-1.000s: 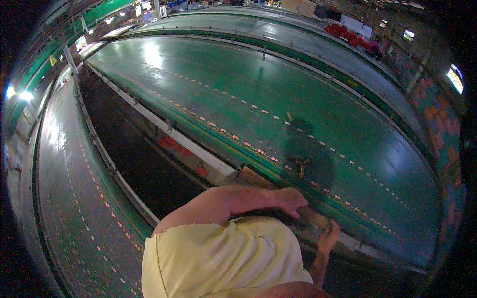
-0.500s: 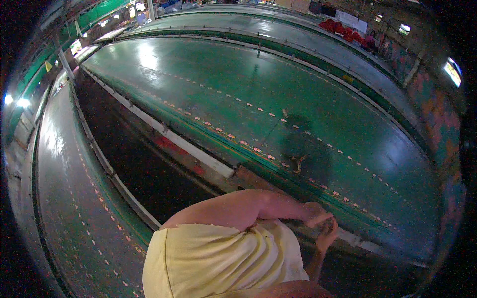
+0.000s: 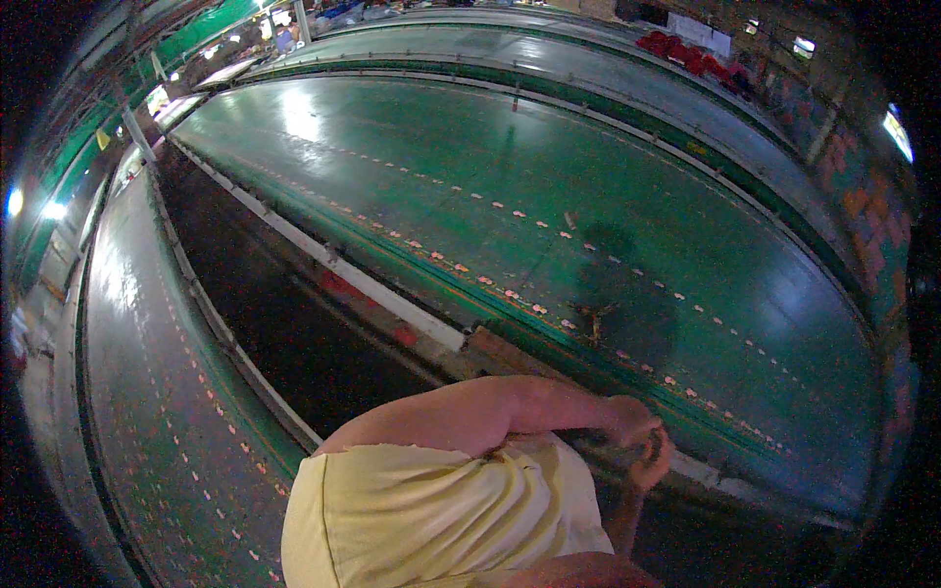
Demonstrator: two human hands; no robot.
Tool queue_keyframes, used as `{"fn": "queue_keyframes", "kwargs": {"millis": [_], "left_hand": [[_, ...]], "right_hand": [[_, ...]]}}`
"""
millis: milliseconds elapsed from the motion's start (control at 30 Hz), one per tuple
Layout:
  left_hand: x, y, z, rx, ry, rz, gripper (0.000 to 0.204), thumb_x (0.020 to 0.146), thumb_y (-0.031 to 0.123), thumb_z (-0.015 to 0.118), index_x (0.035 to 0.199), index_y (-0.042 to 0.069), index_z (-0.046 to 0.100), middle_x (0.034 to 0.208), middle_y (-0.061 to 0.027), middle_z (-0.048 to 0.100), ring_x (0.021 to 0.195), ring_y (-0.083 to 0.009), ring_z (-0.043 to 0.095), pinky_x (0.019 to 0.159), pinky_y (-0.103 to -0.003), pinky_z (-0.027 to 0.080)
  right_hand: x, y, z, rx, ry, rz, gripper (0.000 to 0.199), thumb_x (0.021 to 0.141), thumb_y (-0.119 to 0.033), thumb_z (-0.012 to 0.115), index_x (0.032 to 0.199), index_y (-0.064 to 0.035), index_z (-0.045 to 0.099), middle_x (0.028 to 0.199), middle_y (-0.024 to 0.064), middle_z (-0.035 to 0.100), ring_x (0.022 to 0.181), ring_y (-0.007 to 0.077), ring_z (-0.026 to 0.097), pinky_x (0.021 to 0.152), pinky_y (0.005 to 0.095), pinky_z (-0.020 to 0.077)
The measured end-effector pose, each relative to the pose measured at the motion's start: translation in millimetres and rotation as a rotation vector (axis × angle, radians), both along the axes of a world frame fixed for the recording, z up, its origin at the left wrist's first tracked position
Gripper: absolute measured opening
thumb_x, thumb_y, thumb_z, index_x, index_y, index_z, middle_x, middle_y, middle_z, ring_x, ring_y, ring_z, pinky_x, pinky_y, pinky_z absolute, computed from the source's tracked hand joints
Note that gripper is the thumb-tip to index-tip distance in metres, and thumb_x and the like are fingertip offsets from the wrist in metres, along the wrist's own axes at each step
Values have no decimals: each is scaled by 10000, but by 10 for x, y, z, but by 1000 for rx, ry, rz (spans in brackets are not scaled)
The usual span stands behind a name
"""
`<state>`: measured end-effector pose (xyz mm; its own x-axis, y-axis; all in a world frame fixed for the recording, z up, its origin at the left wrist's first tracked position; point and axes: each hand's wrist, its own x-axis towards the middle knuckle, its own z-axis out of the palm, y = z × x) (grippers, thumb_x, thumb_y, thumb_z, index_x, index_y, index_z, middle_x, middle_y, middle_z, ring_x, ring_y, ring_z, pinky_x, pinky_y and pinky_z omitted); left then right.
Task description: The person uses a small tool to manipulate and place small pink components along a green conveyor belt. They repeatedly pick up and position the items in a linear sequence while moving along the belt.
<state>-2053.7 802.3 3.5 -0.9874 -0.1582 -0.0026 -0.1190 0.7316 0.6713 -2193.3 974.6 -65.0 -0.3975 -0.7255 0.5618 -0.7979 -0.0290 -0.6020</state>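
My left arm reaches across the front of my pale yellow shirt (image 3: 441, 505), bent at the elbow. My left hand (image 3: 632, 420) is closed, its fingertips meeting my right hand. Just below it, my right hand (image 3: 651, 465) has its fingers curled round toward the left fingers. Both hands are held together over the near edge of a long green table (image 3: 441, 132). If anything small is between the fingers, it is hidden or too small to name. Two rows of small pale and pink marks run along the table's surface.
A second long table (image 3: 118, 343) runs along my left. Between the two lies a dark aisle (image 3: 255, 284), bordered by a pale rail (image 3: 392, 304). More long tables stretch beyond, with a red heap (image 3: 676, 54) at the far right. A patterned wall (image 3: 863, 206) stands right.
My left fingers, stretched across the right hand before, are now more curled. Both hands have shifted slightly, and the view has turned a little to the left.
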Motion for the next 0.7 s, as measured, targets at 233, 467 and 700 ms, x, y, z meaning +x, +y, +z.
{"fn": "queue_keyframes", "kwargs": {"millis": [233, 467, 700], "left_hand": [[-17, 117, -25, -210, 132, 60, 804, 774, 241, 873, 1479, 90, 517, 1020, -191, 779, 1047, -433, 766, 829, -564, 593], [119, 173, 361, -242, 34, -54, 893, 739, 214, 865, 1550, 161, 493, 1196, -209, 721, 1115, -407, 743, 846, -557, 620], [6, 194, 174, -340, 83, -50, 712, 725, 239, 883, 1352, 114, 571, 1285, -178, 663, 1170, -430, 718, 854, -584, 626]], "right_hand": [[53, -21, -17, -71, -11, 76, 480, 1059, -130, 661, 1515, 5, 603, 1417, 181, 695, 1311, 318, 660, 1131, 452, 516], [287, -136, -610, -372, -584, -224, 454, 1027, -100, 714, 1446, 49, 626, 1409, 180, 687, 1259, 272, 670, 1061, 446, 569], [-54, 57, -778, -40, -572, -220, 271, 1028, -180, 773, 1159, 51, 717, 1100, 120, 751, 996, 228, 700, 858, 395, 576]]}}
